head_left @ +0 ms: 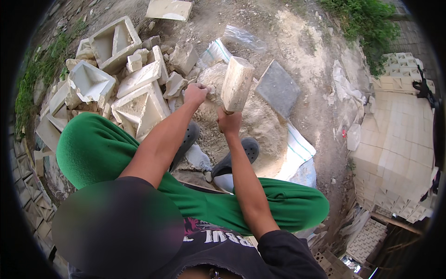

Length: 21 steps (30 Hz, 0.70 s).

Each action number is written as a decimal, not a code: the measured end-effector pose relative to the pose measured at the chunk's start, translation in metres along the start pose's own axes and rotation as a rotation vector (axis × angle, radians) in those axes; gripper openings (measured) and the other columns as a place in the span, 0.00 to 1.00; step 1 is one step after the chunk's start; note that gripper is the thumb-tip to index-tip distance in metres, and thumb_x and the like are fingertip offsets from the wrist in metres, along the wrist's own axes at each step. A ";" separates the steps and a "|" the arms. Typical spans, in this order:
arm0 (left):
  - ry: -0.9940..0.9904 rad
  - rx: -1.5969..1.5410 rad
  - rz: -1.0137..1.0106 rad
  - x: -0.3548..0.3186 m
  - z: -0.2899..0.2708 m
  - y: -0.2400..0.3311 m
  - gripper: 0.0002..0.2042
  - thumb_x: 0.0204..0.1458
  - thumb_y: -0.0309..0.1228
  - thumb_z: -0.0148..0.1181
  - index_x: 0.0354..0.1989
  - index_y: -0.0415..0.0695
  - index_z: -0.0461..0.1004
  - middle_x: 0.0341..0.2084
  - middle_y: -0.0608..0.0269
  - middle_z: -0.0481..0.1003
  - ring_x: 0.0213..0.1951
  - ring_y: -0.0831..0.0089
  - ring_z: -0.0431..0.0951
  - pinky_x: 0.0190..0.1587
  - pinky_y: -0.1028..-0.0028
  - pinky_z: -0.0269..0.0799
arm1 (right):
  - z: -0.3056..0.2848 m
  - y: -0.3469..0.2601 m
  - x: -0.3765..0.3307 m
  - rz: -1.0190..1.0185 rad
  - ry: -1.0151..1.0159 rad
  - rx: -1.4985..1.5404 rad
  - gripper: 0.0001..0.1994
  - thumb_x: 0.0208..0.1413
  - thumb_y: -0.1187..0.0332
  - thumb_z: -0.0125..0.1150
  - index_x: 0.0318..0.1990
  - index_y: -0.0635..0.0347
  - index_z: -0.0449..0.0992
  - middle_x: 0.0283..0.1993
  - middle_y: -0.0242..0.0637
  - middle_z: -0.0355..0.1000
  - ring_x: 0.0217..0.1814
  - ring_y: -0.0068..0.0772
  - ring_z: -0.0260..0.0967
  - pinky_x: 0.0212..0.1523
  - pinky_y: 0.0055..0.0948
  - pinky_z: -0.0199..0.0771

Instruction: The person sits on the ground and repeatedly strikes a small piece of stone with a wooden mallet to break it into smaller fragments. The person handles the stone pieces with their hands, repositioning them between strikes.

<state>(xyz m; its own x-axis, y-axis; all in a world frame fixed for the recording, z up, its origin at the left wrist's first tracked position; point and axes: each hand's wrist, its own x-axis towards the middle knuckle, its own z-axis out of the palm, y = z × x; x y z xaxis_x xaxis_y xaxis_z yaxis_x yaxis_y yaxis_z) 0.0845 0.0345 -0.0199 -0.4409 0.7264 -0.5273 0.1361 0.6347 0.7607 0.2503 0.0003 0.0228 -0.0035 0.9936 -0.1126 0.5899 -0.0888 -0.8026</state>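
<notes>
- Head view: handle of the mallet hidden inside the closed right hand; only its pale, blocky wooden head shows, raised over the sand heap.
- Left hand fisted on something too small to identify.
- Rubble: chalky, angular, hollow blocks, left of the heap.

- Right hand grips a mallet raised above a sand heap
- Left hand sits just left of the mallet, over the heap's left edge
- Broken moulds are piled to the left of the heap
- A slab lies to the right of the mallet
- Stacked blocks stand far right
- Both shoes rest at the heap's near side, on a sack
</notes>
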 end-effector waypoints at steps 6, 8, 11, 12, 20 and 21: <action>-0.027 -0.011 -0.004 0.001 -0.003 -0.005 0.13 0.47 0.44 0.71 0.35 0.49 0.86 0.30 0.59 0.83 0.33 0.66 0.83 0.40 0.66 0.76 | -0.020 -0.006 -0.004 0.452 -0.273 0.027 0.12 0.46 0.64 0.65 0.22 0.66 0.77 0.18 0.38 0.73 0.17 0.33 0.74 0.21 0.33 0.74; -0.021 -0.014 -0.006 0.000 -0.003 -0.005 0.13 0.47 0.44 0.71 0.35 0.50 0.86 0.30 0.58 0.83 0.33 0.66 0.83 0.41 0.66 0.76 | -0.020 -0.006 0.001 0.357 -0.213 0.034 0.12 0.46 0.64 0.66 0.23 0.66 0.77 0.18 0.37 0.73 0.17 0.32 0.74 0.21 0.33 0.74; 0.000 -0.016 -0.021 0.001 -0.001 -0.008 0.12 0.48 0.43 0.70 0.35 0.50 0.86 0.30 0.58 0.83 0.33 0.66 0.83 0.41 0.66 0.76 | -0.016 -0.020 0.001 0.169 -0.022 0.143 0.11 0.47 0.65 0.65 0.23 0.66 0.77 0.17 0.37 0.73 0.17 0.31 0.74 0.21 0.33 0.73; 0.006 -0.019 -0.020 0.001 0.000 -0.009 0.12 0.48 0.43 0.70 0.36 0.51 0.86 0.31 0.58 0.83 0.34 0.66 0.83 0.41 0.66 0.76 | -0.013 -0.017 0.001 0.157 -0.029 0.126 0.11 0.47 0.65 0.65 0.24 0.66 0.77 0.17 0.37 0.73 0.17 0.32 0.74 0.21 0.33 0.74; -0.001 0.008 0.013 0.002 0.000 -0.004 0.11 0.49 0.43 0.69 0.37 0.52 0.87 0.31 0.59 0.84 0.34 0.65 0.83 0.42 0.67 0.77 | -0.011 0.031 0.001 0.373 -0.310 -0.140 0.18 0.43 0.57 0.66 0.28 0.68 0.81 0.24 0.49 0.78 0.26 0.46 0.79 0.34 0.41 0.77; 0.005 0.013 0.027 0.002 -0.001 -0.004 0.11 0.49 0.43 0.69 0.37 0.53 0.86 0.31 0.59 0.84 0.34 0.65 0.83 0.42 0.67 0.77 | -0.015 0.023 0.005 0.326 -0.287 -0.222 0.18 0.43 0.57 0.65 0.29 0.68 0.81 0.24 0.49 0.78 0.28 0.48 0.79 0.34 0.42 0.76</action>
<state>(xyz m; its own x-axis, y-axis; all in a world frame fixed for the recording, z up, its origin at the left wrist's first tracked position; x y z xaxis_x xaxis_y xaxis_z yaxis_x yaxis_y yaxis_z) 0.0819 0.0336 -0.0235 -0.4410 0.7418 -0.5052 0.1597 0.6187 0.7692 0.2757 0.0039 0.0121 0.0060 0.8546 -0.5193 0.7549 -0.3445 -0.5580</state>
